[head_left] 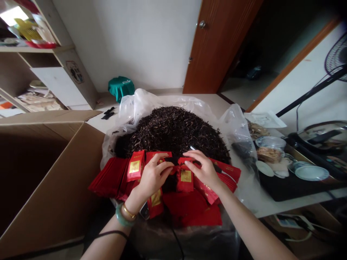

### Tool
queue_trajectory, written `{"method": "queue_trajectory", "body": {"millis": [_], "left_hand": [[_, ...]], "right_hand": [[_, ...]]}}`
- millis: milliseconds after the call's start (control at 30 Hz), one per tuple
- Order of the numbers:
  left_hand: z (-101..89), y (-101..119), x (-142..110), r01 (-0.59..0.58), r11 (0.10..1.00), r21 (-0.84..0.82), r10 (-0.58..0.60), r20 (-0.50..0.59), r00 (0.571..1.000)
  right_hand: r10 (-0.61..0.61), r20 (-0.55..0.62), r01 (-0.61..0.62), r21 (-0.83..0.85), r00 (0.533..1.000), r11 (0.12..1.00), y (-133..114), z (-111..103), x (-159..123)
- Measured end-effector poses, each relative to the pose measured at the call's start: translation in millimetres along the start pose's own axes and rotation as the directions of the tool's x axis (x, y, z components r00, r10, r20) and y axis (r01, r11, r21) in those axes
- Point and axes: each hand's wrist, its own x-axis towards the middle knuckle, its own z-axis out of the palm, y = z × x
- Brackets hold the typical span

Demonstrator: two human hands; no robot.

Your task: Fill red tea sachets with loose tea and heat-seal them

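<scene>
A small red foil packet with a gold label hangs upright in front of me, between my hands. My right hand pinches its top edge. From the other side my left hand closes thumb and finger at the packet's top corner, where a bit of red shows. Just behind lies a large heap of dark, twisted dried tea leaves in a clear plastic bag. Red packets are stacked left of my hands, and more red packets lie below and to the right. Another labelled packet rests beside my left hand.
An open cardboard box stands close on the left. To the right, a black mat carries a clear tub and a pale dish. A green-covered bin is by the wall, near a wooden door.
</scene>
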Motion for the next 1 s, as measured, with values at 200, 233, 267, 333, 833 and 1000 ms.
{"method": "queue_trajectory", "body": {"millis": [200,233,267,333,833,1000], "left_hand": [[1.9,2,0,-0.002,0.999,-0.032,0.002,-0.006,1.000],[1.8,2,0,-0.007,1.000,-0.029,0.007,-0.005,1.000],[1.5,2,0,-0.010,1.000,-0.025,0.010,-0.004,1.000],[1.0,3,0,-0.012,1.000,-0.016,0.012,-0.007,1.000],[4.0,2,-1,-0.004,1.000,-0.023,0.003,-0.017,1.000],[4.8,2,-2,-0.018,0.999,-0.030,0.017,-0.022,1.000]], "right_hand": [[-0.288,0.076,0.297,-0.156,0.955,0.942,-18,10,3],[-0.295,0.087,0.306,-0.158,0.951,0.939,-20,11,4],[-0.297,0.100,0.309,-0.149,0.950,0.939,-22,11,6],[-0.276,0.134,0.288,-0.086,0.952,0.954,-25,10,8],[0.002,0.030,-0.006,0.129,1.000,0.992,-30,2,24],[-0.187,0.061,0.184,0.053,0.980,0.981,-36,7,19]]}}
